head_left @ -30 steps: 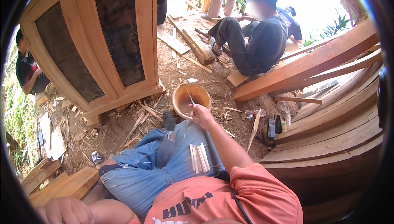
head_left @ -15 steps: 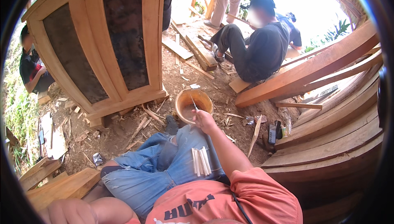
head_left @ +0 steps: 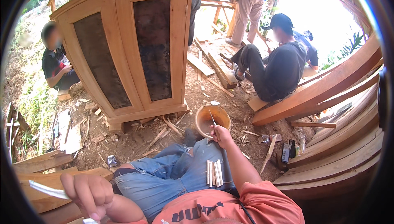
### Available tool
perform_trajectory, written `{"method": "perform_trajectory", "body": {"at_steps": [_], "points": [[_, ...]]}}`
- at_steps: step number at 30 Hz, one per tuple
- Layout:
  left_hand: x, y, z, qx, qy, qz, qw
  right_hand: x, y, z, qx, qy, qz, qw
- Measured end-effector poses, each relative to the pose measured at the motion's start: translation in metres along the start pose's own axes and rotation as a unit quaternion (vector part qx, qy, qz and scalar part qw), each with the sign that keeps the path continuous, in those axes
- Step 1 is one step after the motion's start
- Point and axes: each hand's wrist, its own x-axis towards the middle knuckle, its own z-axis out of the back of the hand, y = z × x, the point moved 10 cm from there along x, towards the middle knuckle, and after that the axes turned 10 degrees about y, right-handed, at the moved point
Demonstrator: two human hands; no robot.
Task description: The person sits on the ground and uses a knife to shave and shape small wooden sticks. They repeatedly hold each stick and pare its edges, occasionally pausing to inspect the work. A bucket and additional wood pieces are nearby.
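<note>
My right hand [head_left: 222, 136] is closed around the handle of a thin-bladed knife [head_left: 212, 117]. Its narrow blade points up and away, over the near part of a yellowish bucket [head_left: 204, 133] on the ground beyond my knees. At the lower left, my left hand [head_left: 89, 194] is closed, fingers bent, on a pale thin strip [head_left: 48, 189] that sticks out past the fingers to the left. A white end also shows below that hand; whether it is the same piece I cannot tell. Several pale wooden sticks [head_left: 214, 173] lie side by side on my jeans, on the right thigh.
A wooden cabinet [head_left: 119, 51] with two dark panels stands ahead on the left. Thick planks [head_left: 336, 158] are stacked at right. A person [head_left: 283, 66] sits beyond the bucket, another [head_left: 60, 70] beside the cabinet. Boards [head_left: 61, 183] lie at lower left; wood shavings litter the soil.
My view has shifted, so the scene sits lower and farther right. The left hand has risen further into view, showing the pale strip. The right hand still holds the knife by the bucket.
</note>
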Motion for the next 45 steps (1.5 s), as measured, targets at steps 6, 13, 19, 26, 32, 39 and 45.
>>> {"method": "perform_trajectory", "body": {"at_steps": [6,13,19,26,32,39,45], "points": [[-0.011,0.024,0.021,0.001,-0.038,0.043,0.998,-0.004,0.004,0.007,0.006,-0.004,0.008,1.0],[-0.056,0.043,0.087,0.095,-0.181,0.142,0.968,0.0,0.0,0.004,0.004,0.0,0.002,1.0],[-0.084,0.047,0.116,0.128,-0.258,0.184,0.94,-0.001,0.0,0.004,0.003,-0.003,0.0,1.0],[-0.088,0.046,0.114,0.121,-0.258,0.181,0.941,0.0,-0.002,0.007,0.0,-0.009,-0.006,1.0],[-0.089,0.045,0.112,0.119,-0.256,0.179,0.942,0.001,-0.003,0.008,0.004,-0.004,-0.006,1.0],[-0.088,0.045,0.109,0.124,-0.256,0.18,0.942,0.002,-0.003,0.012,0.007,-0.008,-0.002,1.0],[-0.087,0.041,0.106,0.128,-0.246,0.176,0.945,0.0,-0.002,0.006,0.003,-0.004,-0.001,1.0]]}}
